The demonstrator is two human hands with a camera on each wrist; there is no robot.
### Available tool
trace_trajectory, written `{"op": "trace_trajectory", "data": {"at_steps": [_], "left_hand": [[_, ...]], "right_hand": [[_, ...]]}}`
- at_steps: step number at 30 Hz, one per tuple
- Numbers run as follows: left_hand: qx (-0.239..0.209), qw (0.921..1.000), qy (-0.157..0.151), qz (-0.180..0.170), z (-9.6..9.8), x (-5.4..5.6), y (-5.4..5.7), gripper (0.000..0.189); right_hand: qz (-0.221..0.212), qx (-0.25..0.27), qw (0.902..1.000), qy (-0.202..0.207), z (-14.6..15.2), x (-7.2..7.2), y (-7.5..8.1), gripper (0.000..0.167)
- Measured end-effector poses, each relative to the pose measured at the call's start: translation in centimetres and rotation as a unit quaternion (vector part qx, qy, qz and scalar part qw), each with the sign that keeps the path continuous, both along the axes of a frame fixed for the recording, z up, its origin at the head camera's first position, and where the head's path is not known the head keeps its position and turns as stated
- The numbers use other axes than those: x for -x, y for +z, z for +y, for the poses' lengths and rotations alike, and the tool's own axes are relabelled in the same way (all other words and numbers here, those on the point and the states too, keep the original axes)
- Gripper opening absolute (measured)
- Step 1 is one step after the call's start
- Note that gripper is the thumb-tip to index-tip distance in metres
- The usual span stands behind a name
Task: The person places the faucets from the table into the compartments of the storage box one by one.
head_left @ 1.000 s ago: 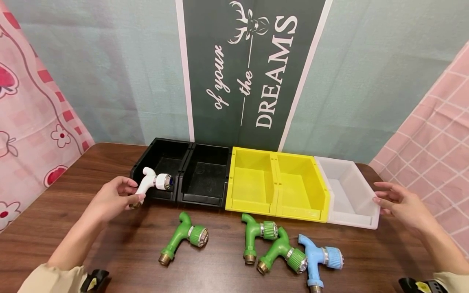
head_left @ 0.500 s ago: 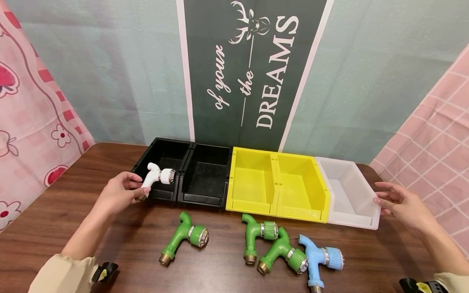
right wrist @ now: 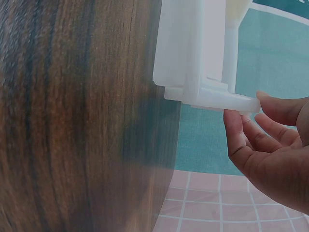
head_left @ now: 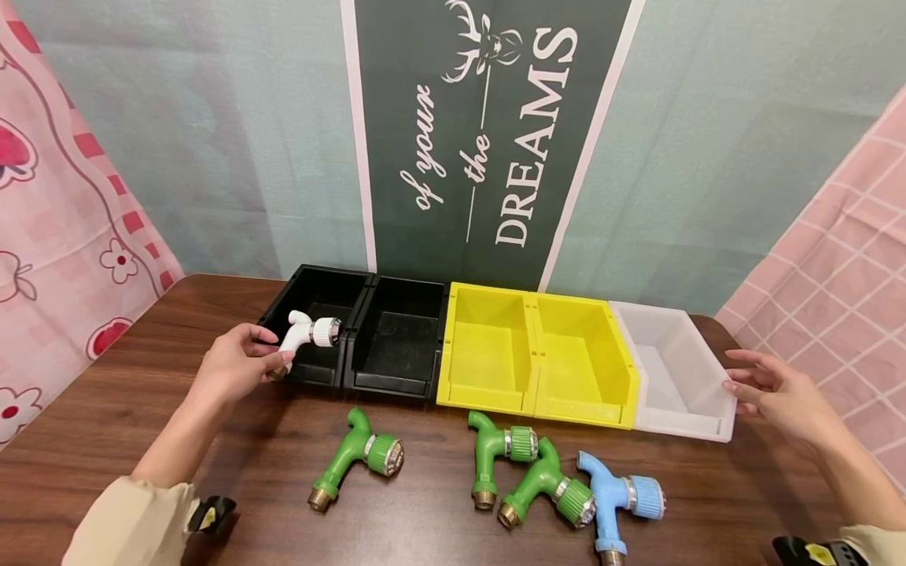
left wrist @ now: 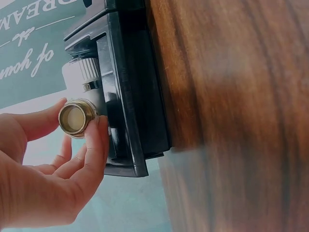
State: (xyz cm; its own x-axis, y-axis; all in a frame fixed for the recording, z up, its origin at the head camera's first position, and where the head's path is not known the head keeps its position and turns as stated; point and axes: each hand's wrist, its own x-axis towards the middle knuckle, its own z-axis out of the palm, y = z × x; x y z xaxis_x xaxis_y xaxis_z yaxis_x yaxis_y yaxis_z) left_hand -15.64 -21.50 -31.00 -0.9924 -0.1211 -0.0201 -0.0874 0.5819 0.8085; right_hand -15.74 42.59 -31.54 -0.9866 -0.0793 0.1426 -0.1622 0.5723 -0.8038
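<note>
My left hand (head_left: pixel 241 363) pinches a white tap (head_left: pixel 300 334) near its brass threaded end, over the front of the leftmost black bin (head_left: pixel 329 289). In the left wrist view, the threaded brass end (left wrist: pixel 77 118) faces the camera, with thumb and fingertips on either side of it. The ribbed white knob (left wrist: pixel 87 70) overlaps the bin's front opening there. At the far right, my right hand (head_left: pixel 782 393) grips the outer side rim of the white bin (head_left: pixel 665 385), thumb on the edge and fingers outside. That rim (right wrist: pixel 236 101) shows between thumb and forefinger in the right wrist view.
Between the held bins stand another black bin (head_left: pixel 396 346) and two yellow bins (head_left: pixel 488 354), all joined in one row. Before them on the wooden table (head_left: pixel 248 519) lie green taps (head_left: pixel 347 456) and a light blue tap (head_left: pixel 607 503). A curtain (head_left: pixel 672 157) hangs behind.
My left hand has carried the white tap slightly right and toward the back, its knob turning away from the camera. The right hand stays at the white bin's rim.
</note>
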Motion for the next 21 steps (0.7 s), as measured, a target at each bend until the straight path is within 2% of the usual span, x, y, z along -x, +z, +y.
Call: {"op": "trace_trajectory", "data": {"at_steps": [6, 13, 21], "left_hand": [[-0.001, 0.9999, 0.011, -0.002, 0.08, 0.36, 0.51, 0.037], [0.005, 0.9995, 0.03, -0.011, 0.45, 0.68, 0.81, 0.039], [0.014, 0.9982, 0.057, 0.008, 0.64, 0.95, 0.66, 0.039]], "right_hand": [[-0.003, -0.017, 0.9998, -0.008, 0.1, 0.06, -0.01, 0.045], [-0.005, 0.006, 1.0, -0.001, 0.07, 0.02, 0.02, 0.047], [-0.009, 0.0, 1.0, -0.003, -0.1, -0.09, -0.05, 0.047]]}}
